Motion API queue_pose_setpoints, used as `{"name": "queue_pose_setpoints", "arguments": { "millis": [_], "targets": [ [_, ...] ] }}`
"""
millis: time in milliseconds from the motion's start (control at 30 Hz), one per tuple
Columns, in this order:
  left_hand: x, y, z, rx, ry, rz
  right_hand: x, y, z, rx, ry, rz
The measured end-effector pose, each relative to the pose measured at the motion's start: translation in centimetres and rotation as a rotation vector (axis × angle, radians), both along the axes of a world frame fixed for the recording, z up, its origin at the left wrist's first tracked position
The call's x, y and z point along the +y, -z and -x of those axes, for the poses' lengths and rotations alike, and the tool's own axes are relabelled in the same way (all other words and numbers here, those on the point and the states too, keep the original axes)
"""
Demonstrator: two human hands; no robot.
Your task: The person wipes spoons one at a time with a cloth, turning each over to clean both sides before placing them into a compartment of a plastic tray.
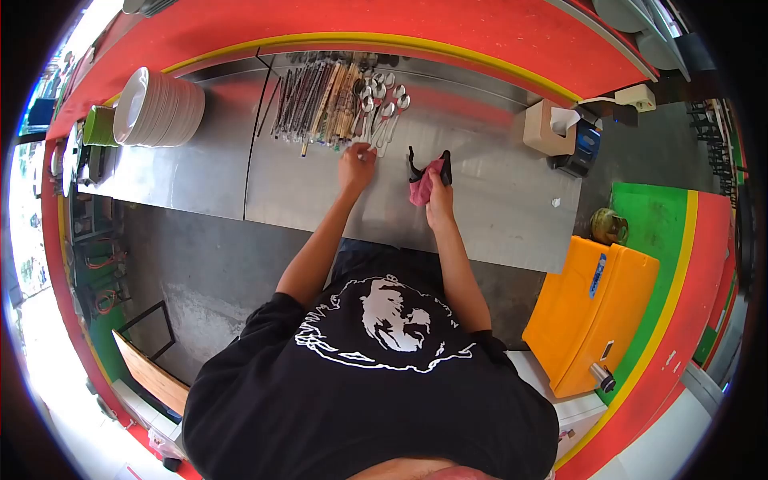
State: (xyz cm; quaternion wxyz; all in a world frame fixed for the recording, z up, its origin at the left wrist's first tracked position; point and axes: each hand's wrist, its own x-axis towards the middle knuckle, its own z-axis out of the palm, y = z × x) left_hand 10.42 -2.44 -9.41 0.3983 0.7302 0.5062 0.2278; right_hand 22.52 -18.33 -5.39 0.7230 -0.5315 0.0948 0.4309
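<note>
Over the metal counter [480,216], my right hand [439,194] is closed around a pink cloth [421,189]. A black curved item [414,164] shows beside the cloth; whether it is in the same grip I cannot make out. My left hand [357,166] has its fingers bent together at the lower ends of the spoons, and what is between them is too small to tell. Several metal spoons [387,110] lie with their bowls away from me. To their left, several wrapped chopsticks [308,100] lie side by side in a wide row.
Stacked white plates [172,110] and green dishes [100,126] stand on the counter at left. At right are a tissue box [542,128], a blue-black device [582,150], an orange cooler [588,312] and a glass jar [608,226]. A red ledge [384,28] borders the far side.
</note>
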Motion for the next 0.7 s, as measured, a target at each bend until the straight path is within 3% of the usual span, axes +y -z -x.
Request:
{"name": "queue_pose_setpoints", "arguments": {
  "millis": [67, 267, 367, 467, 567, 667, 700],
  "targets": [
    [1.5, 0.4, -0.1, 0.103, -0.01, -0.152, 0.2, 1.9, 1.3, -0.048, 0.022, -0.026],
    [2.4, -0.7, -1.6, 0.298, 0.003, -0.09, 0.9, 2.2, 4.6, 0.078, 0.031, -0.027],
    [2.9, 0.1, -1.6, 0.307, 0.033, -0.052, 0.7, 5.9, 5.6, 0.005, 0.056, -0.007],
    [4.1, 0.8, -0.8, 0.306, 0.114, 0.048, 1.0, 5.9, 6.0, 0.007, 0.075, 0.047],
    [5.6, 3.8, 1.3, 0.184, 0.296, 0.045, 1.9, 4.1, 7.0, 0.042, 0.219, -0.06],
    [5.4, 1.7, 4.6, -0.367, 0.161, 0.889, 2.8, 2.6, 7.7, 0.267, 0.332, -0.196],
    [5.0, 0.6, 5.9, -0.367, 0.197, 0.919, 3.2, 2.4, 8.2, 0.283, 0.305, -0.26]
  ]
}}
